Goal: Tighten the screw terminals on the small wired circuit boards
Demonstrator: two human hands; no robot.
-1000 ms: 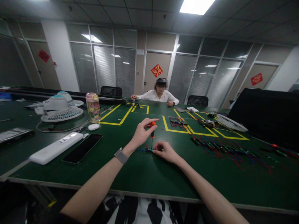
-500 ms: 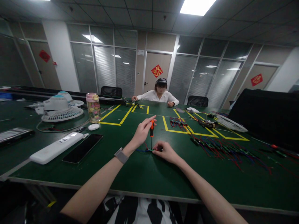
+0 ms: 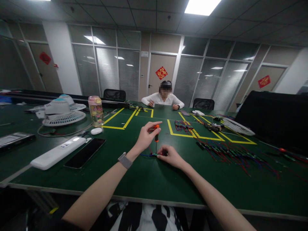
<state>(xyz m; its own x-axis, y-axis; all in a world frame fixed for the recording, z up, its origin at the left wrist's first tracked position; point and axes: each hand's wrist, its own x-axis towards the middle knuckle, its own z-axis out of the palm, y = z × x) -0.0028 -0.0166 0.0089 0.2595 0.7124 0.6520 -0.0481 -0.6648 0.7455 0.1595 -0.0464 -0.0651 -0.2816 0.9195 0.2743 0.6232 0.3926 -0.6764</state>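
Observation:
My left hand (image 3: 146,137), with a watch on its wrist, pinches the orange handle of a small screwdriver (image 3: 156,137) that stands upright, tip down. The tip rests on a small wired part (image 3: 154,154) with red and blue leads lying on the green table (image 3: 149,176). My right hand (image 3: 170,155) is closed on that part and holds it against the table, right beside the screwdriver's tip.
A heap of red and blue wired parts (image 3: 231,154) lies to the right. A black phone (image 3: 84,153), a white power strip (image 3: 57,152), a mouse (image 3: 96,130), a bottle (image 3: 95,110) and fans (image 3: 63,112) stand at left. A person (image 3: 163,98) sits across the table.
My left fingers have shifted on the screwdriver handle, as in twisting it; the screwdriver stays upright on the part. The person opposite has drawn one hand in closer.

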